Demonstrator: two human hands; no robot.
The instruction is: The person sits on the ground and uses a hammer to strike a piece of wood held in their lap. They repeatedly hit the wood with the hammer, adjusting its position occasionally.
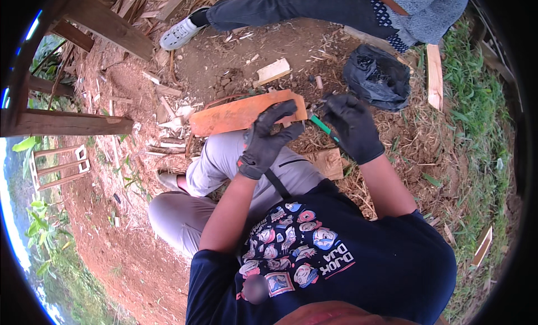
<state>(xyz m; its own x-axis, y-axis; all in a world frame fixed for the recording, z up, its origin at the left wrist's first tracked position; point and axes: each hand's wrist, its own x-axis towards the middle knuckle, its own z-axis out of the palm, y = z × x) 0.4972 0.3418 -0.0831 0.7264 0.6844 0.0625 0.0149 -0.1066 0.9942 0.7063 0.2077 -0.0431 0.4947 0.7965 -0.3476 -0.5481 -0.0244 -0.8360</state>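
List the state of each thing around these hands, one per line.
Left hand: gloved, thumb and fingers apart
Right hand: gloved, fingers curled
Orange board: partly covered by left hand
Green handle: by right hand; grip unclear
Black bag: crumpled, on the ground
White shoe: worn

The head-worn fisheye looks down; shirt [386, 258] nearest, left hand [266, 140] and right hand [354, 129] farther off.

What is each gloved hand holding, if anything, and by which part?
Cannot be told for certain: the right hand partly covers the green-handled tool; the left hand overlaps the orange board near its right end.
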